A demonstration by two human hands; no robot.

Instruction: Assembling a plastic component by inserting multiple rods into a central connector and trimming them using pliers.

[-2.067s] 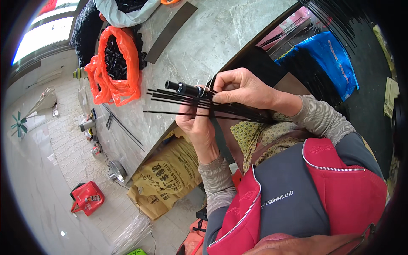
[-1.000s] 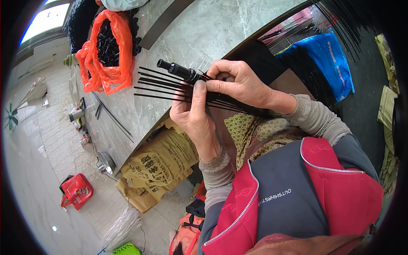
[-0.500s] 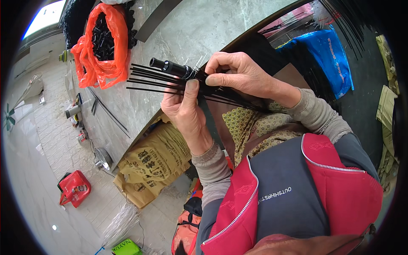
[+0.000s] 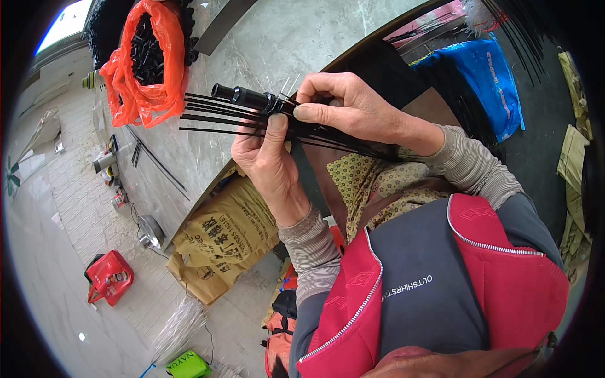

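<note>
Black rods (image 4: 299, 129) up across the marbled table's (image 4: 296, 38) near edge!
Red handbag (image 4: 108, 272) on the floor (image 4: 72, 220); orange bag (image 4: 173, 63) toward the table's left; left hand (image 4: 265, 157) closed round the rods; right hand (image 4: 359, 110) curled, thumb near forefinger, its hold impossible to tell; blue sack (image 4: 504, 88) far right.

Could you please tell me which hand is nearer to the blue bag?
The right one. In the picture, the right hand is left of the blue bag; the left hand is farther left and a little lower.
</note>
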